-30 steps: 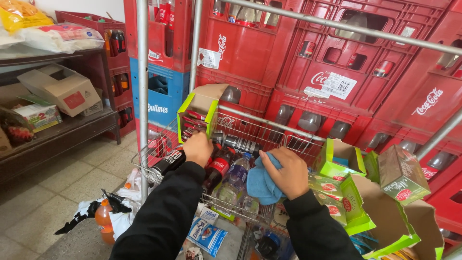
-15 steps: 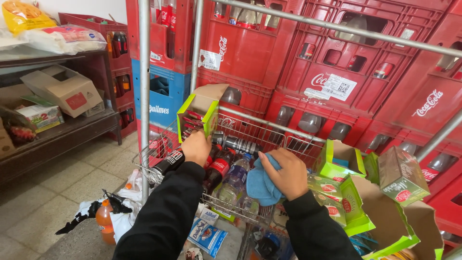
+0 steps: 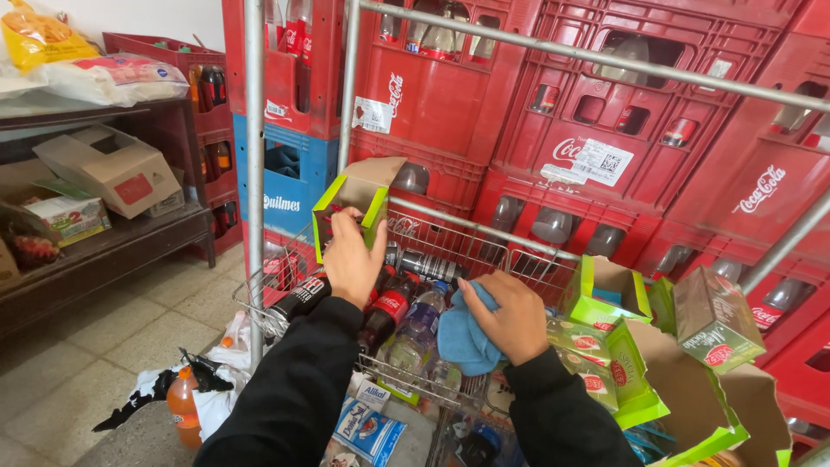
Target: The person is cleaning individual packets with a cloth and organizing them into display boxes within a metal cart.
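Note:
My left hand [image 3: 352,253] reaches into a green and brown cardboard box [image 3: 356,195] that stands open at the back left of a wire basket [image 3: 432,393]. My right hand [image 3: 510,318] grips a blue cloth [image 3: 463,339] over the bottles in the basket. Several bottles lie there, among them a dark one with a red label [image 3: 386,309] and a clear one [image 3: 418,329]. Both sleeves are black.
Red bottle crates [image 3: 605,112] and a blue crate [image 3: 290,177] are stacked behind a metal rack post [image 3: 253,156]. Open green boxes [image 3: 657,337] crowd the right. A dark shelf [image 3: 95,251] with cartons stands left. An orange bottle [image 3: 183,405] sits on the tiled floor.
My left hand has moved up and deeper into the open green box. My right hand stays on the blue cloth.

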